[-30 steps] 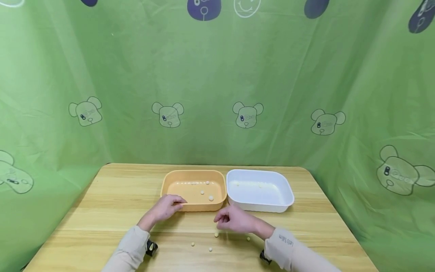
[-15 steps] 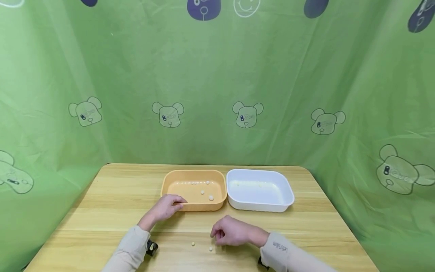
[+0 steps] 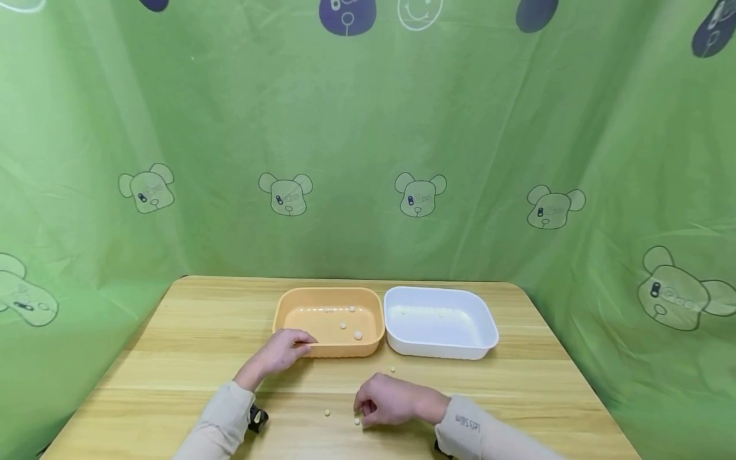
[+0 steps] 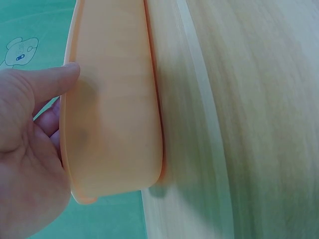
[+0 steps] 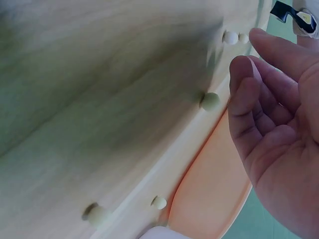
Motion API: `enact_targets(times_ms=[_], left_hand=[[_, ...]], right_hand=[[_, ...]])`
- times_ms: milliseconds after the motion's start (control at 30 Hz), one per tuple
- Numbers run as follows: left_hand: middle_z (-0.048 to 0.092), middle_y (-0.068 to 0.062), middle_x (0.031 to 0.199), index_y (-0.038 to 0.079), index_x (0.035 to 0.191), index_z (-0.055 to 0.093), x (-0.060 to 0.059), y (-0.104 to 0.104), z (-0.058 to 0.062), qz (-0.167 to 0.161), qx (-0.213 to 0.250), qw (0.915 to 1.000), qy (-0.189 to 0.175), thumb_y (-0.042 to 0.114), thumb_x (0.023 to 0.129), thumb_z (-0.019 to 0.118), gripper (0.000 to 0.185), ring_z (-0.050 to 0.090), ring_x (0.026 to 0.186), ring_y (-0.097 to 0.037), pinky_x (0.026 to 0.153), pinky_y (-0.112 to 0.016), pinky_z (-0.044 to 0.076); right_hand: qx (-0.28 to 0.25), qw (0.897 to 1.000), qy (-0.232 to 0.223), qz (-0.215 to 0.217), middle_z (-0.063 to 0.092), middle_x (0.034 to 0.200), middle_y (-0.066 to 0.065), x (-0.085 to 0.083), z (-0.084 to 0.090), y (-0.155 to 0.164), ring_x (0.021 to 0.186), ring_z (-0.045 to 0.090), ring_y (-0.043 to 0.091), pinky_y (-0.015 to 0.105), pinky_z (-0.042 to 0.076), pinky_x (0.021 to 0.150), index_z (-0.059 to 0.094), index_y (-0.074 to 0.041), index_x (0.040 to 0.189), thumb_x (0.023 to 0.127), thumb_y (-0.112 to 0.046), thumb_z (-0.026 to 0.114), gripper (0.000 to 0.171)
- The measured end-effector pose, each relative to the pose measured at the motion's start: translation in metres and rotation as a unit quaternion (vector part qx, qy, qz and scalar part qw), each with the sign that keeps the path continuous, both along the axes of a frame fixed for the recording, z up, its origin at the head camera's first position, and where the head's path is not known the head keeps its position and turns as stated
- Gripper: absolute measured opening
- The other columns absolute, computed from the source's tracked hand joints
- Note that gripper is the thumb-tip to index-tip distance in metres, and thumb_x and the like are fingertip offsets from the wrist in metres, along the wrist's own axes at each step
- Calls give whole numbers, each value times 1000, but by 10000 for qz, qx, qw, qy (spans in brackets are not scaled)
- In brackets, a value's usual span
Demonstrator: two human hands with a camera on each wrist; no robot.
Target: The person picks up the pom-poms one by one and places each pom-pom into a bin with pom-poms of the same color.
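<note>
My left hand (image 3: 282,349) grips the near rim of an orange plastic bin (image 3: 345,351), thumb outside the wall in the left wrist view and fingers over the inner side. Several small pale balls, such as one whitish ball (image 3: 358,335), lie inside that bin. Low over the table, my right hand (image 3: 388,402) has its fingers bent, with thumb and index apart and nothing seen between them. A small pale ball (image 3: 357,421) lies right by its fingertips; another ball (image 3: 328,413) is to the left. The right wrist view shows a greenish ball (image 5: 210,101) beside the fingers.
A white bin (image 3: 443,351) stands against the right side of the orange one, with a few tiny pale balls inside. One yellowish ball (image 3: 393,369) lies in front of the bins. Green printed cloth (image 3: 345,243) surrounds the wooden table (image 3: 184,358).
My right hand has moved toward the near edge, down to the pale ball there. A yellowish ball it had covered now shows behind it. The left hand stays on the orange bin.
</note>
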State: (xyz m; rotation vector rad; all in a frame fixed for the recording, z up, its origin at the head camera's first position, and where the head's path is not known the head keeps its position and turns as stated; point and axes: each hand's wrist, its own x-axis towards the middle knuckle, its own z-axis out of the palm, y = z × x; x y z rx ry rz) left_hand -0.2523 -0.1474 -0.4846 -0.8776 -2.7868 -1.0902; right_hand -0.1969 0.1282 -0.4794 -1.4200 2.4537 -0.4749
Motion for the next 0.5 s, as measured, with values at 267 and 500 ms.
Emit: enact_targets(times_ms=[267, 500], left_hand=[[69, -10, 97, 3, 100, 70, 1, 0, 1, -25, 31, 10000, -14, 3, 89, 61, 14, 62, 85, -17, 75, -34, 49], [70, -9, 96, 4, 100, 70, -1, -1, -1, -53, 46, 10000, 25, 3, 89, 61, 14, 62, 85, -17, 75, -33, 50]], right_hand=[[197, 9996, 114, 170, 50, 67, -19, 0, -2, -3, 59, 45, -8, 8, 39, 56, 71, -15, 92, 82, -17, 73, 10], [245, 9989, 239, 318, 50, 66, -19, 1, -1, -6, 58, 44, -9, 7, 38, 54, 71, -15, 89, 81, -14, 73, 8]])
